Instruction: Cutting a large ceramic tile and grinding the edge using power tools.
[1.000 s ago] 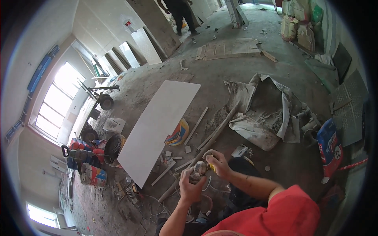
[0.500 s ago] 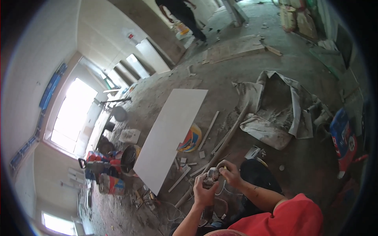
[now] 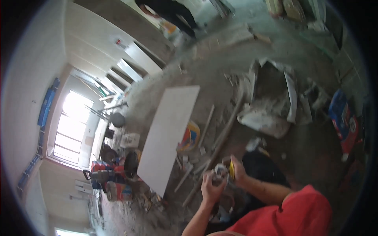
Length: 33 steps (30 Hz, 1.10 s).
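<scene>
My left hand [image 3: 212, 190] is closed around a small, grey-and-white, dusty object [image 3: 220, 171] held above my lap; blur hides its exact kind. Right beside it, my right hand [image 3: 238, 174] grips a flat yellow piece [image 3: 232, 170], its edge turned toward the grey object. Whether the two pieces touch, I cannot tell. My dark-clad knee [image 3: 262, 167] rises just past the right hand. A long pale panel [image 3: 167, 135] lies to the left of my hands, propped over a colourful bucket [image 3: 191, 136].
Narrow offcut strips [image 3: 184, 177] litter the floor by the panel. Farther right lies a crumpled, dirty white sack [image 3: 264, 122]. A blue-and-red bag [image 3: 343, 122] stands at the right. Buckets and a power tool [image 3: 103, 175] crowd the left. Another person [image 3: 173, 13] stands at the back.
My right hand has turned and now shows more of the yellow piece. Both hands appear shifted slightly right as the view tilts. The person at the back bends lower.
</scene>
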Motion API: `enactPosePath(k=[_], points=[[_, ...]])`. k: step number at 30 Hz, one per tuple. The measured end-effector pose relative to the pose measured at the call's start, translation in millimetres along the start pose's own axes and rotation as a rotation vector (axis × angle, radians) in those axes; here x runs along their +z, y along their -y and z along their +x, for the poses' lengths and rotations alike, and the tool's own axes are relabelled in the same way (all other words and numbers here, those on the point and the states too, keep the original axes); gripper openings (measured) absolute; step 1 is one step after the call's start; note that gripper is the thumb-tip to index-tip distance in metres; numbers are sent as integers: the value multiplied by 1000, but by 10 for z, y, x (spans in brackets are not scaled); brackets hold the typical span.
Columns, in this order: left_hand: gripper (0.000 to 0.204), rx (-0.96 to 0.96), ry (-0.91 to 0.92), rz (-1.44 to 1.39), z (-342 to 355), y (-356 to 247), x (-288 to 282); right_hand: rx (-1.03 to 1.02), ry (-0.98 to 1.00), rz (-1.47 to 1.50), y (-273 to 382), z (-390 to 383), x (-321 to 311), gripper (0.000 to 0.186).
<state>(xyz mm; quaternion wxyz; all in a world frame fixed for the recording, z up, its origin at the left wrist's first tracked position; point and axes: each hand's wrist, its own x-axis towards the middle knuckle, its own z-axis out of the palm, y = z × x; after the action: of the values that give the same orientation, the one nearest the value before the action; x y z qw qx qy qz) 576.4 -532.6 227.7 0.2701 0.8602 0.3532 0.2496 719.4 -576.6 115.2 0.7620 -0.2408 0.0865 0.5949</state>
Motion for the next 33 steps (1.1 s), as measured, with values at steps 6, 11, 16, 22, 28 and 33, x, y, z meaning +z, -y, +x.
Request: enactPosePath(k=[6,11,16,22,28,33], points=[[65,-110,24,45,17,56,48,-354,61,-244,-176,169,-86,43],[61,-111,-26,2,-24,71,-5,-350,76,-249,-57,-79,140,24],[66,-127,-46,24,-55,100,-143,-369,98,-145,-137,-56,197,23],[64,-161,-52,4,19,144,-165,-430,-17,-182,-120,-118,461,22],[60,-243,-84,-99,35,194,-166,-447,-111,-377,-206,-125,547,23],[61,-295,-92,-145,14,269,-234,-409,173,-453,-222,-252,354,27]])
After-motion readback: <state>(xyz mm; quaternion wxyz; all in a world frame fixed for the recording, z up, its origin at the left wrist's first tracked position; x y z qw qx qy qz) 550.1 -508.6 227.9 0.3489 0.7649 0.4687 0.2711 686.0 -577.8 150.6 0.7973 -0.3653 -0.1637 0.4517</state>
